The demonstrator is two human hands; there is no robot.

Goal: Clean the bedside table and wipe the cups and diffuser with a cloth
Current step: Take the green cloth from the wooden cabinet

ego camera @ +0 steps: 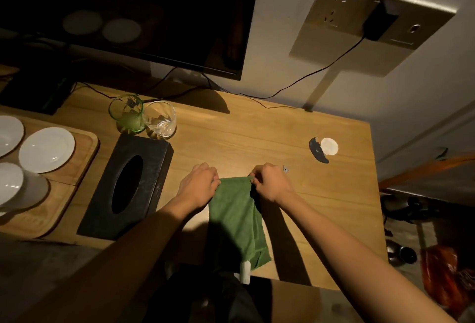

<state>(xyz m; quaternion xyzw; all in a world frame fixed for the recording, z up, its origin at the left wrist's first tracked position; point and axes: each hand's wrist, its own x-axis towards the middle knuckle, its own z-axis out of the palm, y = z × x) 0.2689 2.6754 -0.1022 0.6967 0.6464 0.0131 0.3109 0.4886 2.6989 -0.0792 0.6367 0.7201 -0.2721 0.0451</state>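
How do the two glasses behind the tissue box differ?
The green glass is tinted green, while the clear glass has no colour. The green glass looks taller and narrower; the clear glass looks shorter and wider. The green glass stands to the left, the clear glass to its right, closer to the table's middle. Both stand upright, side by side, and look empty.

green cloth [237,217], black tissue box [126,189], green glass [126,113], clear glass [160,120], 3 white plates [46,149]
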